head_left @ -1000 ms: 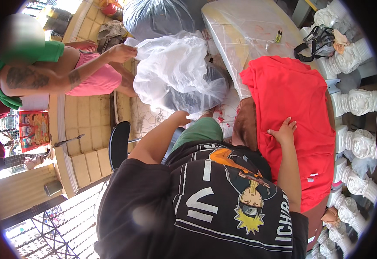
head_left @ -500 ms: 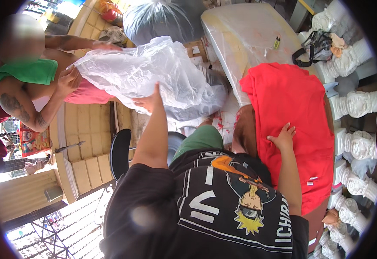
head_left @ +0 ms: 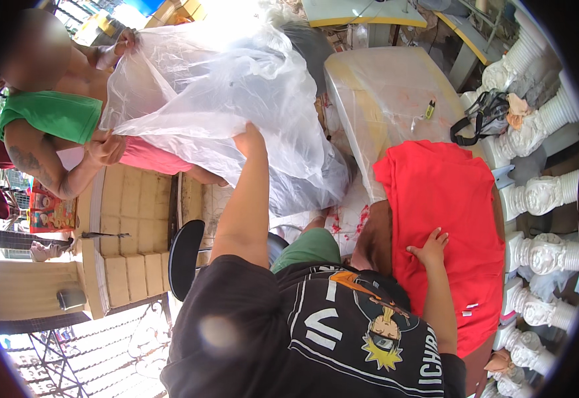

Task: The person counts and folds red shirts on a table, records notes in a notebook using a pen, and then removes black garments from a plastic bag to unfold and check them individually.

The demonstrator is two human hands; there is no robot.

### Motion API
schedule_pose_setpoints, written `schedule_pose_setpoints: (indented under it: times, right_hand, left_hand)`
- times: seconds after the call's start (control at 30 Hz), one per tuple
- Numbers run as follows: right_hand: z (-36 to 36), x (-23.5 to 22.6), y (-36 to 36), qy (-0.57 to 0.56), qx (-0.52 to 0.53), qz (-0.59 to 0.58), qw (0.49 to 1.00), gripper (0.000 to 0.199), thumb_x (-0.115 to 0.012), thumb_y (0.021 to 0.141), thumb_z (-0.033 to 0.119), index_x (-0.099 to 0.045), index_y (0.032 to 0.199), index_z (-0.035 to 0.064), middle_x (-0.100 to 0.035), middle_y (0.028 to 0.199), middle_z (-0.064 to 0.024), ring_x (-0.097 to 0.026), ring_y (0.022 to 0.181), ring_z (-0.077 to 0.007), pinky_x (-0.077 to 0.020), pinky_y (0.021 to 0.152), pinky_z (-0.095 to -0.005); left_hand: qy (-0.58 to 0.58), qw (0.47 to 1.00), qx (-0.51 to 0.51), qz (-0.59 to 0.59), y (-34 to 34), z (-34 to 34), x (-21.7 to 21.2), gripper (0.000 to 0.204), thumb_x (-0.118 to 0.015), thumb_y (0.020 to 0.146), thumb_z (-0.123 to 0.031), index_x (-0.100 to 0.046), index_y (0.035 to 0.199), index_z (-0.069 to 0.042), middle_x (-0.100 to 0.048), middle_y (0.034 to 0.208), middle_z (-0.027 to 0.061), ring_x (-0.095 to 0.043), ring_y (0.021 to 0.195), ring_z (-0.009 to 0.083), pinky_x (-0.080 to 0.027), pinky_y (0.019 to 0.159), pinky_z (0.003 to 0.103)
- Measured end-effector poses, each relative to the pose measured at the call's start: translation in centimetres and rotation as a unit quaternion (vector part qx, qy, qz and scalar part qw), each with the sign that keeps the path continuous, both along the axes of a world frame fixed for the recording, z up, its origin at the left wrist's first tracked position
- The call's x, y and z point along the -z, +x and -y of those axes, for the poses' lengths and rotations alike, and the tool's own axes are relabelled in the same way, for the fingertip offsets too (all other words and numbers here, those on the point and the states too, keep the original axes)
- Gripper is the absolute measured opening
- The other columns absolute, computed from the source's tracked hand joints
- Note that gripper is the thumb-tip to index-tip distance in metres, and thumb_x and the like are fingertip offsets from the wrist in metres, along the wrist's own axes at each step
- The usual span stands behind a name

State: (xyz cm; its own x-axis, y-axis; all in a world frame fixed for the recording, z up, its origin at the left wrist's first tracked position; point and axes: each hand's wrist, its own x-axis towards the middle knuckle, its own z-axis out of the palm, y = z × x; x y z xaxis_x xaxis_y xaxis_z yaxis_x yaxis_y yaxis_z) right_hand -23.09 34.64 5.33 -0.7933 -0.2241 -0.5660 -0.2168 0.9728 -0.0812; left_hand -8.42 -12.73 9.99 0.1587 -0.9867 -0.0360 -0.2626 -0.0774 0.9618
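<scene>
A large clear plastic bag [head_left: 216, 99] is spread wide between me and another person. My left hand [head_left: 250, 139] reaches forward and grips the bag's near edge, its fingertips partly hidden in the film. The other person holds the far left side of the bag, one hand [head_left: 108, 148] low and the other hand [head_left: 126, 42] high. On my right lies a stack of folded red cloth [head_left: 448, 192] with small white labels near its lower end. My right hand [head_left: 430, 249] rests flat on this cloth, fingers spread, holding nothing.
Beyond the red cloth, a plastic-covered padded surface [head_left: 395, 86] carries a small yellow-and-black tool [head_left: 429, 109]. White balusters [head_left: 545, 197] line the right side, with a black strap bag [head_left: 485, 116] against them. A black chair [head_left: 187, 259] stands at my left.
The plastic bag has been pulled taller and wider, and the other person's upper hand has risen with it. My left hand still has its edge; my right hand stays on the cloth. The view has shifted.
</scene>
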Motion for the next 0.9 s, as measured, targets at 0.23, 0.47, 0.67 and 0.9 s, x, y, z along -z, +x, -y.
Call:
schedule_pose_setpoints:
  times: [0.23, 0.47, 0.67, 0.9]
  right_hand:
    - [0.6, 0.3, -0.1, 0.038, -0.011, 0.005, 0.999, 0.122, -0.078, 0.059, 0.048, -0.003, 0.139, -0.0061, -0.005, 0.142, -0.0334, -0.008, 0.133, -0.0459, -0.0199, 0.109, -0.0432]
    - [10.8, -11.6, 2.8, -0.416, -0.236, -0.067, 0.875, 0.1, -0.074, 0.065, 0.041, -0.02, 0.139, -0.001, -0.019, 0.143, -0.0257, -0.018, 0.134, -0.0366, -0.0223, 0.107, -0.0423]
    - [22.2, -18.5, 8.8, -0.452, -0.528, -0.003, 0.719, 0.113, -0.075, 0.06, 0.05, -0.015, 0.14, -0.0004, -0.025, 0.14, -0.0268, -0.026, 0.131, -0.0366, -0.0252, 0.105, -0.0413]
    - [19.4, -6.8, 8.7, -0.234, -0.447, 0.378, 0.776, 0.083, -0.07, 0.068, 0.039, -0.034, 0.134, 0.0062, -0.047, 0.125, -0.0249, -0.048, 0.112, -0.0371, -0.0377, 0.096, -0.0369]
  left_hand:
    - [-0.078, 0.971, 0.224, 0.02, 3.9, -10.8, 1.0, 0.037, -0.045, 0.091, -0.025, -0.055, 0.105, 0.008, -0.058, 0.1, 0.0283, -0.054, 0.093, 0.0434, -0.042, 0.082, 0.041]
    - [-0.07, 0.92, 0.381, 0.065, 9.4, -19.1, -0.1, 0.032, -0.048, 0.089, -0.022, -0.054, 0.111, 0.001, -0.057, 0.1, 0.0265, -0.053, 0.096, 0.0409, -0.041, 0.084, 0.042]
    - [0.014, 0.726, 0.65, 0.223, 10.8, -24.0, -2.0, 0.036, -0.046, 0.09, -0.035, -0.056, 0.111, -0.007, -0.06, 0.099, 0.0181, -0.056, 0.095, 0.0346, -0.043, 0.084, 0.04]
    - [0.119, 0.399, 0.845, 0.336, 9.2, -20.8, -13.3, 0.047, -0.048, 0.087, -0.044, -0.054, 0.115, -0.007, -0.063, 0.096, 0.0162, -0.061, 0.092, 0.0309, -0.047, 0.079, 0.038]
